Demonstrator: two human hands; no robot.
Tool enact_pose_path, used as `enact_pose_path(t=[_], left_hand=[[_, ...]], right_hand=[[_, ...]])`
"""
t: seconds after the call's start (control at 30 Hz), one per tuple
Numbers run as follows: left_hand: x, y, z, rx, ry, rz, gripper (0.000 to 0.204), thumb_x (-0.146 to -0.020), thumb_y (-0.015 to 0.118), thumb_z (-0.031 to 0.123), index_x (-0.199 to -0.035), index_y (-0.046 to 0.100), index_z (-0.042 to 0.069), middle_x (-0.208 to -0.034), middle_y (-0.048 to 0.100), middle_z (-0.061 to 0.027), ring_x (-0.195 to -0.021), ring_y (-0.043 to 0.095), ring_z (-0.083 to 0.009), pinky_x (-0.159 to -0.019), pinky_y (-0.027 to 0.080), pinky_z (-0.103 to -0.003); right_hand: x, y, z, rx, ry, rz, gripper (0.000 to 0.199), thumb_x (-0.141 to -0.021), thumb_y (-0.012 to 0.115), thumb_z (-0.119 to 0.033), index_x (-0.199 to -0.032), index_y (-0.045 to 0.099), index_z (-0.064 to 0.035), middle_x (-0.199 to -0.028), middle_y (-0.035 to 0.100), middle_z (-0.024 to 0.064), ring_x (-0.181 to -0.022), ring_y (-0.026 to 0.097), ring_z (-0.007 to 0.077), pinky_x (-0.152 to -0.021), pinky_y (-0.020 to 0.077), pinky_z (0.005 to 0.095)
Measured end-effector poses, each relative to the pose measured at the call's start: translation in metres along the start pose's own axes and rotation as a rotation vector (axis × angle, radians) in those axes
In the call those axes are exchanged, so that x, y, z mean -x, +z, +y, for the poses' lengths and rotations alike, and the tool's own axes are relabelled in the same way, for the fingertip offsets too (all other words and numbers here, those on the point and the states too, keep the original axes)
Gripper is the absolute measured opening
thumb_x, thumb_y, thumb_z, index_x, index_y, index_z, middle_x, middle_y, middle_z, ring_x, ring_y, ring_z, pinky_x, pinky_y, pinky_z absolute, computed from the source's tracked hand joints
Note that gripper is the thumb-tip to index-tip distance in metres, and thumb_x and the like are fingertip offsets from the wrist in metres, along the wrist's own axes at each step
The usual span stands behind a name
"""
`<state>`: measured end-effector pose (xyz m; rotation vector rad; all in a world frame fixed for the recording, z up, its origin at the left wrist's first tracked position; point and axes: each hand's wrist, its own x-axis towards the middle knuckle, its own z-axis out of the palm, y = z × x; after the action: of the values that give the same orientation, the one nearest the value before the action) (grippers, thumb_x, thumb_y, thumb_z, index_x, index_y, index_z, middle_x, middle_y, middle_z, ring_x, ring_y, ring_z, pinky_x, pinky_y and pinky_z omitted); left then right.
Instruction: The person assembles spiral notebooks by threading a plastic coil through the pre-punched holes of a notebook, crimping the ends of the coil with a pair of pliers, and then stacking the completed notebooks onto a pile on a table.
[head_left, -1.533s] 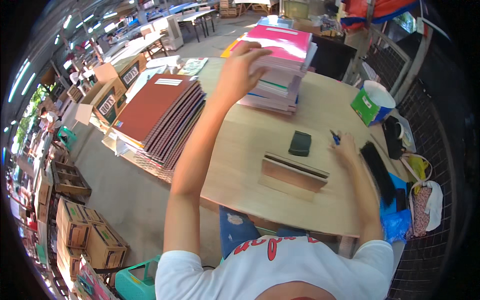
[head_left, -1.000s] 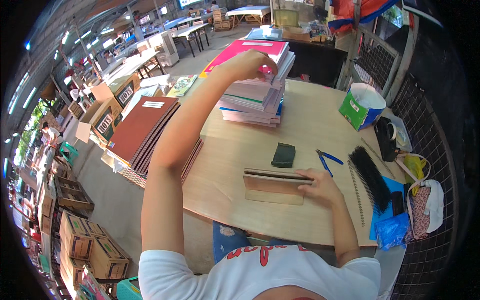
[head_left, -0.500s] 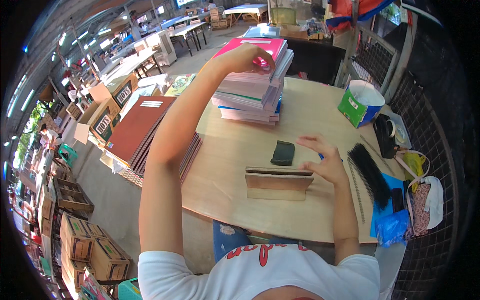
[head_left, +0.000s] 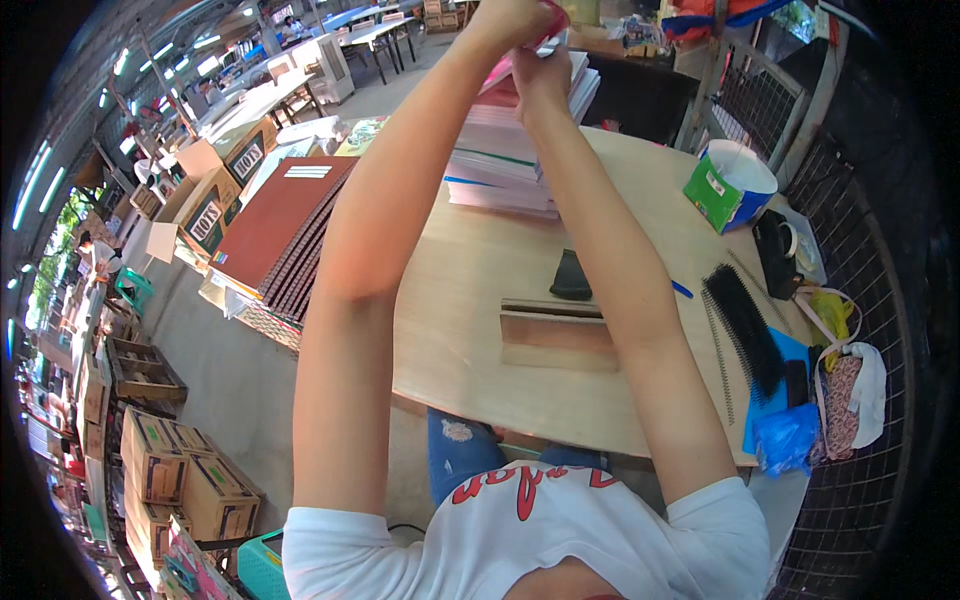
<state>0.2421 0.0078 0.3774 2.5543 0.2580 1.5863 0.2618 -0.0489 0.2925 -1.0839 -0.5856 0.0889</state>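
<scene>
1. Work area. The table (head_left: 450, 340) lies in front of the person, its near edge toward the lap.
2. Book stack. The tall stack of pink-topped books (head_left: 498, 175) stands toward the far edge of the table, its layers slightly uneven. Arms and hands cover part of it.
3. Left hand. The left hand (head_left: 512, 24) is raised at the top of the stack, with pink material showing at its fingertips. The fingers are partly cut off by the upper border of the view; whether they pinch this material cannot be told.
4. Right hand. The right hand (head_left: 541, 76) is bent at the upper part of the stack, just below the left hand. Its fingers are mostly hidden, so its grip cannot be told.
5. Middle of table. An angled brown piece (head_left: 558, 338) lies toward the near edge, its right end behind the right forearm. A dark pad (head_left: 570, 278) lies just beyond it. A blue handle (head_left: 682, 289) shows beside the forearm.
6. Right edge. A bundle of black coils (head_left: 742, 325) lies along this edge, partly on a blue sheet (head_left: 765, 405). A green-and-blue container (head_left: 712, 195) stands toward the far right corner.
7. Left edge. Brown-covered books (head_left: 270, 225) are stacked beside this edge.
</scene>
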Motion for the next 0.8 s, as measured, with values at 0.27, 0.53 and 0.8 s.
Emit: enact_pose_path(t=[0.27,0.53,0.8], left_hand=[[0.125,-0.063,-0.008,0.348,0.020,0.154,0.075,-0.086,0.066,0.008,-0.149,0.027,-0.001,-0.112,0.067,-0.0214,-0.101,0.066,-0.0304,-0.092,0.050,-0.039],[0.317,-0.094,0.000,0.943,-0.702,-0.229,0.042,-0.088,0.065,-0.006,-0.128,0.054,-0.003,-0.115,0.066,-0.0069,-0.105,0.061,-0.0119,-0.094,0.048,-0.028],[0.417,-0.062,0.009,0.894,-0.900,0.094,0.032,-0.088,0.064,-0.007,-0.118,0.056,-0.004,-0.110,0.068,-0.0106,-0.102,0.065,-0.0178,-0.091,0.052,-0.031]], right_hand=[[0.021,-0.138,-0.020,-0.116,-0.090,-0.415,0.022,-0.088,0.067,-0.014,-0.102,0.067,0.0034,-0.090,0.070,0.0074,-0.087,0.068,0.0137,-0.074,0.0515,0.0290],[0.095,-0.235,-0.030,-0.073,-0.009,-0.562,0.037,-0.090,0.066,-0.007,-0.125,0.058,0.0036,-0.114,0.067,0.0086,-0.098,0.064,0.0144,-0.087,0.0515,0.0299],[0.123,-0.232,0.030,0.177,-0.064,-0.799,0.020,-0.094,0.066,-0.007,-0.112,0.067,0.0021,-0.098,0.070,0.0015,-0.091,0.062,0.0085,-0.082,0.0496,0.0262]])
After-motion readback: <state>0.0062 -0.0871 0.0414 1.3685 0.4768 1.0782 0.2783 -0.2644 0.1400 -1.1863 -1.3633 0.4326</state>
